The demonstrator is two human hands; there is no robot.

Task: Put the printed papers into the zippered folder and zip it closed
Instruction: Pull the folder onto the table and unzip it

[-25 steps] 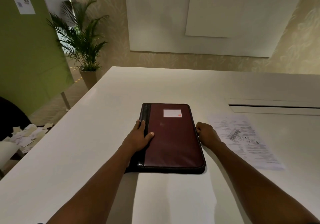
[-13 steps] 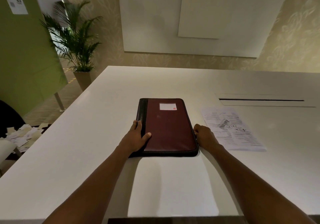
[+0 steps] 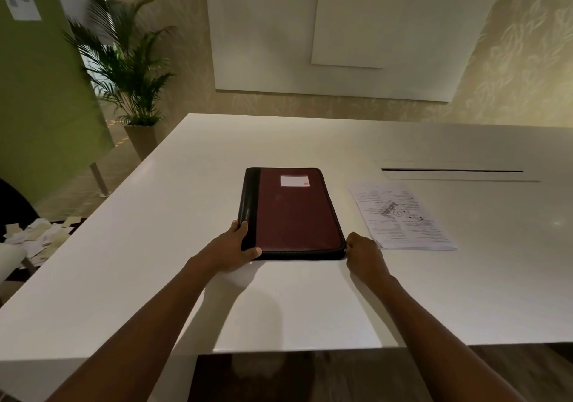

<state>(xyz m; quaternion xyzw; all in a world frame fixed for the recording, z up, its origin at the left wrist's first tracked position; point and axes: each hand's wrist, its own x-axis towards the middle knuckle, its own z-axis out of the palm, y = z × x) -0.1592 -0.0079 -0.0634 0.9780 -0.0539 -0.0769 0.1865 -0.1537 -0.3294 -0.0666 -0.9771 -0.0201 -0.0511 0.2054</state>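
Folder (image 3: 293, 214) lies flat and closed mid-table (image 3: 155, 215), papers (image 3: 403, 217) just beside it to the right, not yet in. Left hand (image 3: 231, 251) clamps the near-left corner, thumb on top, fingers curled on the spine edge. Right hand (image 3: 362, 254) is bunched at the near-right corner, prob pinching the zip pull, can't tell for sure. Tip: keep the left pressing down, run the zip smoothly round the corner w/o lifting.

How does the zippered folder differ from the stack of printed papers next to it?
The folder is dark maroon with a black spine strip; the papers are white with black print. The folder is thick and padded; the papers make a thin stack. The left hand and right hand grip the folder's near corners; the papers lie untouched. Both lie flat on the white table.
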